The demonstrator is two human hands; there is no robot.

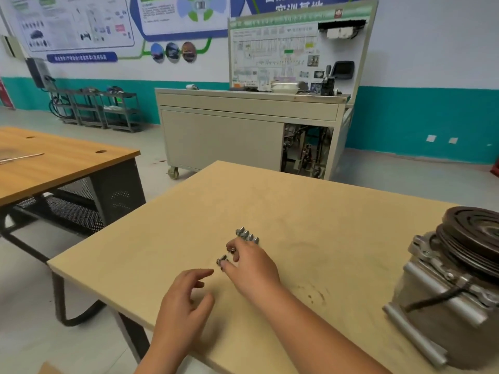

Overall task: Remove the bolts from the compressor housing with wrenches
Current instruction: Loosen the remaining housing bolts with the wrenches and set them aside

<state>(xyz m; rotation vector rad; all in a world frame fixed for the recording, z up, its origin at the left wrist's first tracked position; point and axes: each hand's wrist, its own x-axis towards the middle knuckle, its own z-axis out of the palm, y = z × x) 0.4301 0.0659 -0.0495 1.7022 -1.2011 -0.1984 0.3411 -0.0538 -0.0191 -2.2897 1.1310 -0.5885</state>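
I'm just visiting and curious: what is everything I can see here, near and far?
Bolts: a small cluster, exact count unclear, silver, middle of the near table, at the right fingertips.
Compressor: one, grey metal with a dark pulley, right edge of the near table.
Near table: one, pale wood.
Second table: one, orange-brown top, left.
Training cabinet: one, beige, on casters, with a wiring board above, behind the near table.
Shelf racks: grey, by the far wall, left.
Wall posters: several, white, blue and green.
Left hand: open, holding nothing visible, over the table's near edge.
Right hand: fingers on two bolts.
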